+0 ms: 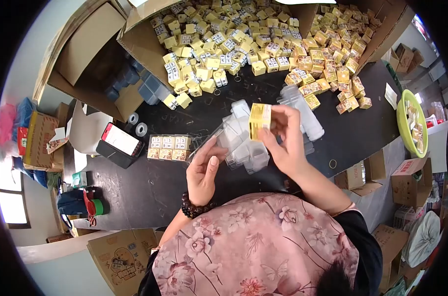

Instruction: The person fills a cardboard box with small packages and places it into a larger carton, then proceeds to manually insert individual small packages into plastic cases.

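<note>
Between the thumb and fingers of my right hand (284, 135) is a small yellow box (260, 121), held up over a heap of clear plastic cases (242, 133). My left hand (204, 172) is lower and to the left, its thumb raised, with the fingers around the near end of a clear plastic piece (211, 144). Left of that hand, a block of small boxes in two rows (168, 147) lies on the black table (160, 190). Loose yellow and white boxes (209, 54) are piled beyond the clear cases.
A phone (120, 139) rests on a black stand at the left, beside tape rolls (141, 129). An open carton (93, 93) holds blue plastic cases. More printed boxes (332, 69) lie at the back right. A green basket (404, 129) stands at the right edge.
</note>
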